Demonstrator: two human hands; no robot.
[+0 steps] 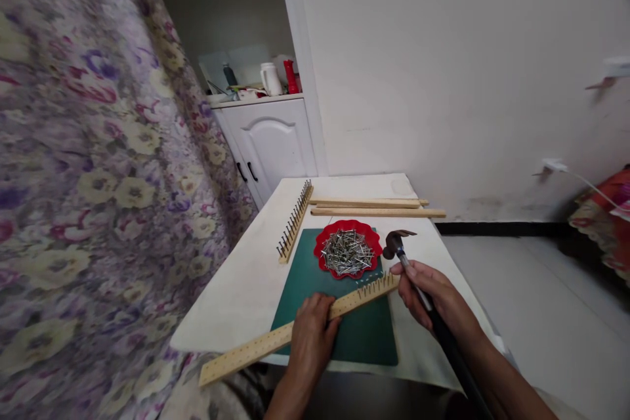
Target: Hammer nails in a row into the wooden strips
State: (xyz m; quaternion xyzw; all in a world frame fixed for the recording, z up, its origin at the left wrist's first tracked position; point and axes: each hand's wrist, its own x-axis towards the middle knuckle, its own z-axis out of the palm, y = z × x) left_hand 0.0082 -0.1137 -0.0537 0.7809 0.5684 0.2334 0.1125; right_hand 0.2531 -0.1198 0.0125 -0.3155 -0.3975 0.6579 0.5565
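You're in the middle of nailing, it seems: your left hand (312,328) clamps the drilled wooden strip (260,346), fingers over the far edge, thumb at the near one. The strip slants across the green cutting mat (364,341), its left end jutting past the table (236,302). At its right end, slim nails (377,285) stand in place; bare holes run leftward. Your right hand (433,295) has its fingers wrapped round the hammer (445,338), high near the head. The next move probably calls for a steady strip and a careful tap, clear of your left fingers. Watch the red scalloped bowl (319,246), heaped with nails, just beyond! Far left, a nail-studded strip (298,228); farther right, plain wooden strips (378,213).
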